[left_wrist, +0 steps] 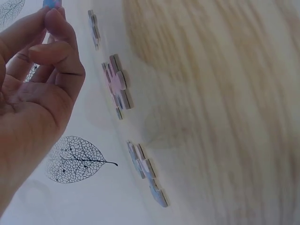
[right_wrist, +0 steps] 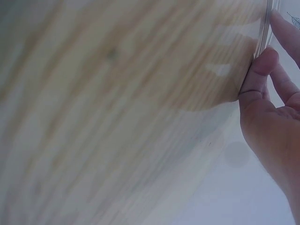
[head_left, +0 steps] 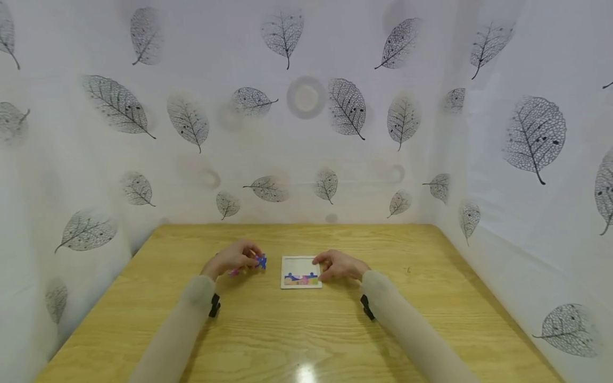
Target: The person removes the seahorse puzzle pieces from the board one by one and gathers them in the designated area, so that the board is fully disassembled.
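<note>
My left hand (head_left: 235, 256) pinches a blue jigsaw piece (head_left: 261, 261) between thumb and fingertips, left of a white puzzle tray. In the left wrist view the piece (left_wrist: 51, 3) is cut by the top edge of the frame. Along the near side of the puzzle tray (head_left: 300, 288) lies a strip of joined blue, pink and orange pieces (head_left: 301, 280); its far part shows bare white. My right hand (head_left: 341, 265) holds the tray's right side, its thumb low on the edge and a finger farther up. In the right wrist view the thumb (right_wrist: 266, 61) touches that edge.
Several loose jigsaw pieces (left_wrist: 117, 84) lie on the wooden table (head_left: 297, 324) by the left hand, one of them a pink piece (head_left: 234, 272) partly under it. A leaf-print curtain (head_left: 306, 149) encloses the table at the back and sides.
</note>
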Demonstrator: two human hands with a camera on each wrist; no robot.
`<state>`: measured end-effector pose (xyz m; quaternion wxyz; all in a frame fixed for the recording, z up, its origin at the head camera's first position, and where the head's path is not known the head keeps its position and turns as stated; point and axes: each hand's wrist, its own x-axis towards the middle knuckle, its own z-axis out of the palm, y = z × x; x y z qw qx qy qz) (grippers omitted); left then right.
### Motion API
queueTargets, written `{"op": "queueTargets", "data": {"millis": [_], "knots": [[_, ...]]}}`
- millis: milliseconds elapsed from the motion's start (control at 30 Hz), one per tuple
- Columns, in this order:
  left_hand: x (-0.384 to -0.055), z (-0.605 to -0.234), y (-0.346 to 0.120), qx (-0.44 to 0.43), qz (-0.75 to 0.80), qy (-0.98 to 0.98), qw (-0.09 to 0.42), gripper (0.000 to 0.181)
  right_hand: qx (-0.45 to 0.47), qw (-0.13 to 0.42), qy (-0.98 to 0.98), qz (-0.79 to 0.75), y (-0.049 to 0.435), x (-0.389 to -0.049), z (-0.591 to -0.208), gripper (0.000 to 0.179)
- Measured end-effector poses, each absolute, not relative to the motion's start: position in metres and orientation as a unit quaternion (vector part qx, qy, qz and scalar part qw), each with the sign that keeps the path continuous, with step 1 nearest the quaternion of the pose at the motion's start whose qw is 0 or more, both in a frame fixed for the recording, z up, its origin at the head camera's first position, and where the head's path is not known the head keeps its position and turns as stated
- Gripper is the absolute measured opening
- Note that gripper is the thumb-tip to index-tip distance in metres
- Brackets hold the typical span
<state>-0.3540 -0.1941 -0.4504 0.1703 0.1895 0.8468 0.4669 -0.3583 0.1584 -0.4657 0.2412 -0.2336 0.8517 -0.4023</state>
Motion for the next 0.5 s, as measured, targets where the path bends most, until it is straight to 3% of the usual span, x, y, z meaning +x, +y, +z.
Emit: {"op": "queueTargets", "data": {"millis": [500], "knots": [[-0.3546,-0.4552,-0.1944,0.189,0.444,0.862,0.155,0.02,-0.227,0.239,0.851,-0.409,0.1572,-0.3586,-0.4668,0.052]]}}
